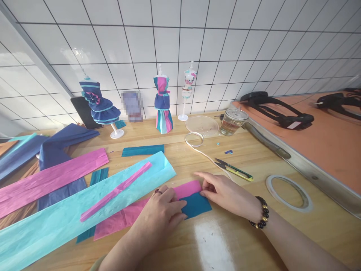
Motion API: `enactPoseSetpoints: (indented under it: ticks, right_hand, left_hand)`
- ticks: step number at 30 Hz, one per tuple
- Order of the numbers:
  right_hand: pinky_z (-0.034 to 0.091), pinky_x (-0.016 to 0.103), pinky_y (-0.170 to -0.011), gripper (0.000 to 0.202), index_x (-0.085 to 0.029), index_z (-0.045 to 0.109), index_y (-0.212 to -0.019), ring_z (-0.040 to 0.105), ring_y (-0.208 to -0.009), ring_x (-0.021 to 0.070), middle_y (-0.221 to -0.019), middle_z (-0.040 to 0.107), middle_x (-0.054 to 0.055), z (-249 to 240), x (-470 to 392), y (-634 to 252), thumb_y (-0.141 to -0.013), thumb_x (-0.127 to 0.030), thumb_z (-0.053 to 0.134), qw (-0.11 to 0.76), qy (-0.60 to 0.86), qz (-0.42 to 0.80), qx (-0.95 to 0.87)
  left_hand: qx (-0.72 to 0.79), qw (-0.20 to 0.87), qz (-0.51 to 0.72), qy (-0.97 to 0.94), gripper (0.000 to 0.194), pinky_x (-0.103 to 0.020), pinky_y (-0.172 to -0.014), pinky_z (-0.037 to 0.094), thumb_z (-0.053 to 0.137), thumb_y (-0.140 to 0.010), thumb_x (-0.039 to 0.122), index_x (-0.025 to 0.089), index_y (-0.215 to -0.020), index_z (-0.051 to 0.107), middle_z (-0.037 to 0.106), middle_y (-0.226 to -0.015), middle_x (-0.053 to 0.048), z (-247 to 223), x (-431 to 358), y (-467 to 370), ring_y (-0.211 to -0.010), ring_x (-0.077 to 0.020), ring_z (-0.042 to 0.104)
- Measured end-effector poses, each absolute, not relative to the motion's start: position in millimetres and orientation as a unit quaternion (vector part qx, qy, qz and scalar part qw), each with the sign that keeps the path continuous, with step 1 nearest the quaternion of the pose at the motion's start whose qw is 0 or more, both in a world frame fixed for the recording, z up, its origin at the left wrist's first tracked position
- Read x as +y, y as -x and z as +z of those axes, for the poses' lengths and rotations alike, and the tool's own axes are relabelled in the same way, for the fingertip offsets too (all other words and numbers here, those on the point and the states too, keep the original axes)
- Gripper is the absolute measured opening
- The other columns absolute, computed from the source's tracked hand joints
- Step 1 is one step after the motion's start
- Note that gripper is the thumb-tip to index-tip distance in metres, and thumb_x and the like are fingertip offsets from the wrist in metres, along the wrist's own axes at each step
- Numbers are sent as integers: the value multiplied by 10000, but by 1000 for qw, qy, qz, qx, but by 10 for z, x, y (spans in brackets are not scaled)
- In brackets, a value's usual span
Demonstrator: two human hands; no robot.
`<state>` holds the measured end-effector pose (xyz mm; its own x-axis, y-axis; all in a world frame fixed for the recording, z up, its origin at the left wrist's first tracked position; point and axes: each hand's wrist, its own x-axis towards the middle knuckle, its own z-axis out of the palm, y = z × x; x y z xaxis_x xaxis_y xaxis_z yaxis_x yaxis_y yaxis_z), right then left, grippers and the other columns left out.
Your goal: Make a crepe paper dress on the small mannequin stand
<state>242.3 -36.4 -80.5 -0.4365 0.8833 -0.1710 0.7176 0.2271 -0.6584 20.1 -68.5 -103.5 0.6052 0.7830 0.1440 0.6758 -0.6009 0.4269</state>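
Note:
My left hand (pixel 165 212) lies on the layered crepe paper in front of me, its bent thumb and forefinger together at the left edge of a dark teal piece (pixel 197 205). A pink crepe paper strip (pixel 187 188) overlaps the teal along its upper side and passes under this hand. At the strip's right end, my right hand (pixel 218 190) has its thumb and curled fingers closed on the edge, while its forefinger points out to the left. A long light blue sheet (pixel 113 199) lies left of my hands, bearing a narrow pink strip (pixel 118 191).
Thread snips (pixel 235 169) and a tape roll (pixel 289 192) lie right of my hands. Beyond stand three small dress forms (pixel 163 101), a glass (pixel 232 122) and a white cord (pixel 207 155). More crepe paper (pixel 53 173) covers the left side. Black devices (pixel 279 109) rest on an orange surface.

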Motion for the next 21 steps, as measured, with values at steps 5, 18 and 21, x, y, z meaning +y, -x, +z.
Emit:
enactPoseSetpoints:
  ticks: [5, 18, 21]
  right_hand:
    - [432, 256, -671, 458, -250, 441, -1276, 584, -738, 155, -783, 642, -12, -809, -360, -2426, -823, -217, 502, 119, 523, 339, -773]
    - [422, 258, -655, 475, -257, 445, -1275, 588, -724, 158, -764, 647, -15, -825, -347, -2428, -807, -238, 523, 117, 536, 334, -766]
    - [424, 258, -650, 477, -252, 440, -1281, 586, -720, 158, -768, 644, -11, -807, -336, -2446, -809, -238, 511, 110, 537, 340, -764]
  left_hand:
    - [414, 164, 157, -881, 220, -337, -675, 417, 586, -792, 221, 253, -995, 665, 551, -773, -41, -1018, -689, -201, -772, -200, 500]
    - [408, 140, 159, -888, 178, -322, -657, 408, 562, -808, 218, 233, -936, 685, 541, -736, -40, -1009, -692, -205, -737, -186, 488]
    - [408, 139, 162, -888, 168, -319, -653, 405, 552, -815, 225, 230, -909, 691, 535, -725, -39, -996, -688, -207, -734, -184, 486]
